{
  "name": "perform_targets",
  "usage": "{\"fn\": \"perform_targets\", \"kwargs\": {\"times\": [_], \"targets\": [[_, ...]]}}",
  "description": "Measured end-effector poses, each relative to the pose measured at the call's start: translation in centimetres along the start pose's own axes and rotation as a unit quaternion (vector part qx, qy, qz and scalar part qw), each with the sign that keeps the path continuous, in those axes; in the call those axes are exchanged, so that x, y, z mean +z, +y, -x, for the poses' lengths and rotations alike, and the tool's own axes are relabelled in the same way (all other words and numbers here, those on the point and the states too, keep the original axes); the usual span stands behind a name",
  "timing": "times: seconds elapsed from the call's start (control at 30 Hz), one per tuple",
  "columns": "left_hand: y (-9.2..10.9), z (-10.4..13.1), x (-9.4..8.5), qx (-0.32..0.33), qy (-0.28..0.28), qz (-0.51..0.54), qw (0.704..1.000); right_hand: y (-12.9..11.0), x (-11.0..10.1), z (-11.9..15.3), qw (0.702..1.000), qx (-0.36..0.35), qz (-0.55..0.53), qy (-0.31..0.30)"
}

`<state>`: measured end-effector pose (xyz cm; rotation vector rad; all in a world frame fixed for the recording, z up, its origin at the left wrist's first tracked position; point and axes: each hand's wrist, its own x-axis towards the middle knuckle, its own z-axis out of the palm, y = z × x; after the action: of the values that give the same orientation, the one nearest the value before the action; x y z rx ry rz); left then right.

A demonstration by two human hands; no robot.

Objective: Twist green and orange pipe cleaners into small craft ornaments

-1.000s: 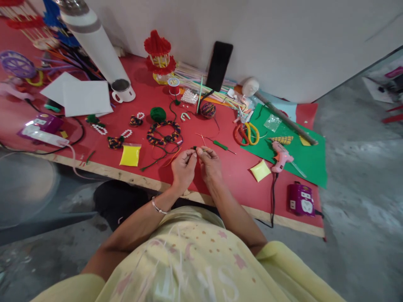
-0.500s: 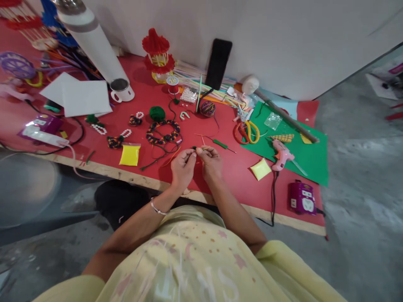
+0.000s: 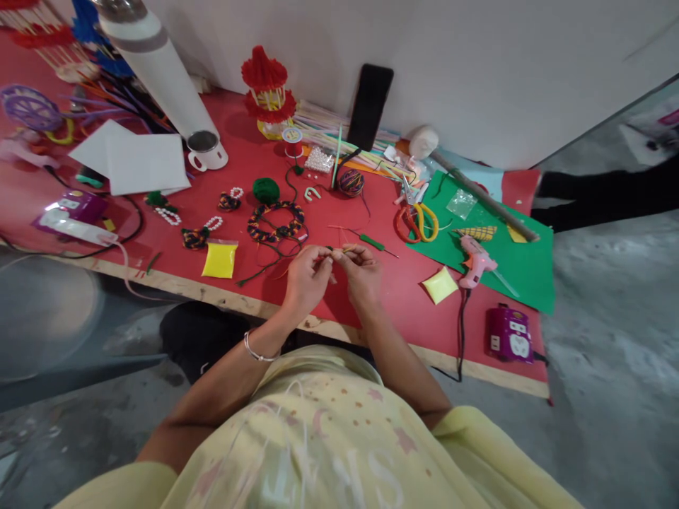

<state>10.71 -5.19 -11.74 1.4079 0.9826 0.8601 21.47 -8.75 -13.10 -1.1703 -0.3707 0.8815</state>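
Note:
My left hand (image 3: pixel 309 281) and my right hand (image 3: pixel 361 276) meet above the front of the red table, fingertips pinched together. A thin strand of dark yarn (image 3: pixel 329 248) shows between them; most of it is hidden by the fingers. Just left of my left hand lies a braided multicolour yarn ring (image 3: pixel 276 221) with loose dark green strands. Beyond my right hand rests a green-handled crochet hook (image 3: pixel 372 242). A multicolour yarn ball (image 3: pixel 351 183) and a dark green yarn ball (image 3: pixel 266 190) sit farther back.
Red-and-yellow-handled scissors (image 3: pixel 416 220), a pink glue gun (image 3: pixel 477 261) and a pale yellow packet (image 3: pixel 440 285) lie to the right. At left are a bright yellow packet (image 3: pixel 219 259), beaded yarn pieces (image 3: pixel 194 237) and a mug (image 3: pixel 206 151). A phone (image 3: pixel 370 106) leans against the wall.
My hands have shifted a little, the right one slightly rightward with its fingers more spread along the yarn. A person's dark-clothed leg has come into view beyond the table's right end.

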Motion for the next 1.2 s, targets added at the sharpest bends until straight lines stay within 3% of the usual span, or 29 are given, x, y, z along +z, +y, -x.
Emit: {"fn": "perform_targets", "kwargs": {"times": [0.07,0.3,0.47,0.67,0.83,1.07,1.2], "targets": [[-0.1,0.1,0.2,-0.022,0.0,0.018,1.0,-0.4,0.1,0.2,1.0,0.013,-0.013,-0.01],[0.0,-0.4,0.0,-0.009,0.035,0.025,0.999,-1.5,-0.5,0.0,0.991,0.097,-0.083,-0.036],[-0.6,-0.5,-0.2,-0.013,0.023,0.003,1.0,-1.6,-0.8,-0.3,0.997,0.06,-0.041,-0.037],[-0.6,-0.7,-0.2,-0.039,0.026,0.049,0.998,-0.8,-1.2,-0.6,0.998,0.053,-0.003,-0.03],[-0.1,-0.7,0.0,-0.039,-0.003,0.075,0.996,-0.5,-1.2,-0.7,0.998,0.048,-0.016,-0.046],[-0.2,-1.2,0.1,-0.083,0.063,0.115,0.988,-1.0,-1.4,-0.3,0.995,0.054,-0.008,-0.081],[-0.1,-1.2,0.1,-0.098,0.071,0.117,0.986,-1.1,-1.4,-0.2,0.995,0.051,-0.003,-0.081]]}}
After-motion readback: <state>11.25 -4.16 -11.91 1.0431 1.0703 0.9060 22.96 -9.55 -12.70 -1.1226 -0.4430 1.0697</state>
